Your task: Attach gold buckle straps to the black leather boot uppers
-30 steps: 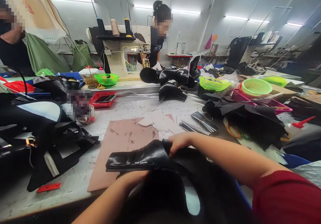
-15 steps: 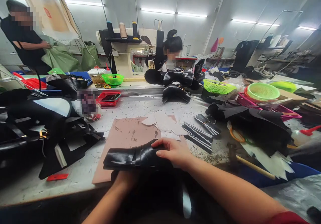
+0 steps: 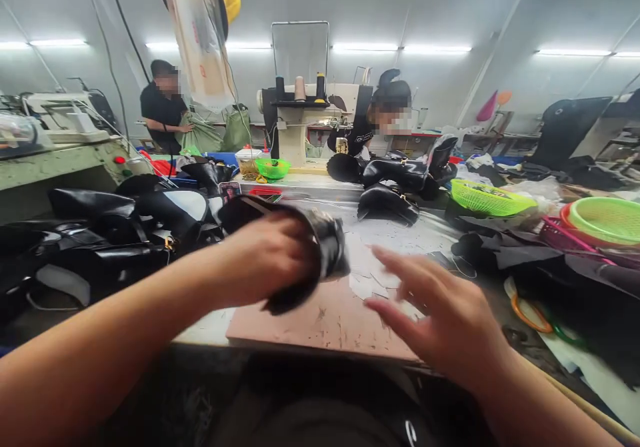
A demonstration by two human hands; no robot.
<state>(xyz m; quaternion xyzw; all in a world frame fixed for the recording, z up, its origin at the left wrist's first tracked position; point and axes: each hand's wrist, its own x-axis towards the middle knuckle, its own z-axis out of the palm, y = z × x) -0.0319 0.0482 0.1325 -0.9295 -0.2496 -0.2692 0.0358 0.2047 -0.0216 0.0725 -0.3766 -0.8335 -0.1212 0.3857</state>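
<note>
My left hand point(image 3: 275, 253) reaches into the opening of a black leather boot upper point(image 3: 331, 240) and holds it up above the bench; its fingertips are hidden inside. Motion smears the boot upper. To its right, my right hand point(image 3: 445, 320) is raised with thumb and fingers apart, holding nothing. Below both hands lies a pinkish board point(image 3: 320, 320). White paper pieces point(image 3: 363, 267) rest at the board's far side, between the hands.
More black boot uppers point(image 3: 100, 233) are heaped at left. Another black boot piece point(image 3: 387, 205) lies farther back, before a sewing machine point(image 3: 293, 130). Green baskets point(image 3: 490, 197) and dark material point(image 3: 575, 300) crowd the right. Two people are across the bench.
My left hand has lifted the boot upper off the board area and swung it up. My right hand has let go of it and moved right. The view has turned left.
</note>
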